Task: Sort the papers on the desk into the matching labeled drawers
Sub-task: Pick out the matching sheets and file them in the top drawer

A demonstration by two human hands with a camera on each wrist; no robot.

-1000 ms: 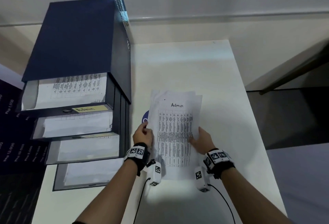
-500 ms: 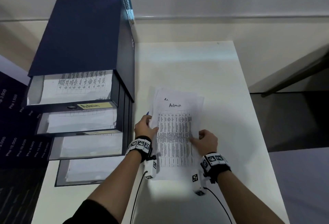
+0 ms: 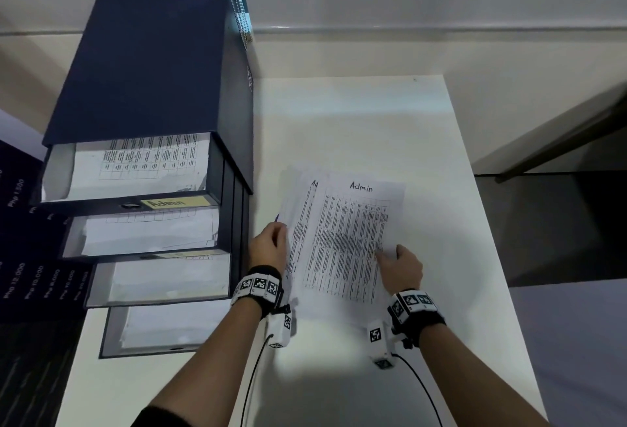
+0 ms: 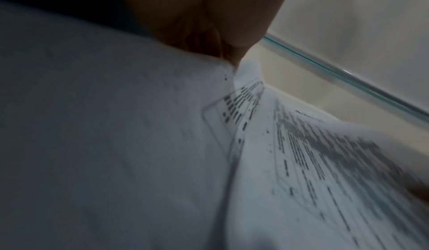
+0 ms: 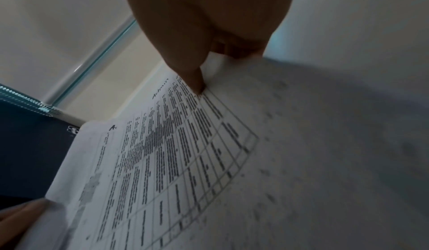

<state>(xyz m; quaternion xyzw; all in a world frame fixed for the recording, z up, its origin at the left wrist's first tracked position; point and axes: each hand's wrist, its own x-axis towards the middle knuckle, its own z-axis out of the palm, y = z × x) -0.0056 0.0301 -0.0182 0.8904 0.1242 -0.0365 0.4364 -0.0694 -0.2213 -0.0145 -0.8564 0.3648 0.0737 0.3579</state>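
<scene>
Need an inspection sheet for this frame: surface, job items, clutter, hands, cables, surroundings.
Surface: white desk, bare beyond the papers.
Job's things: paper stack topped by a sheet headed Admin; dark blue drawer unit with four drawers pulled out, papers inside; top drawer label reads Admin, other labels unreadable.
Clutter: nothing seen.
Grips: left hand holds the stack's left edge; right hand pinches the top sheet's right edge.
Cables: black cables run from the wrist cameras.
Surroundings: pale wall.
</scene>
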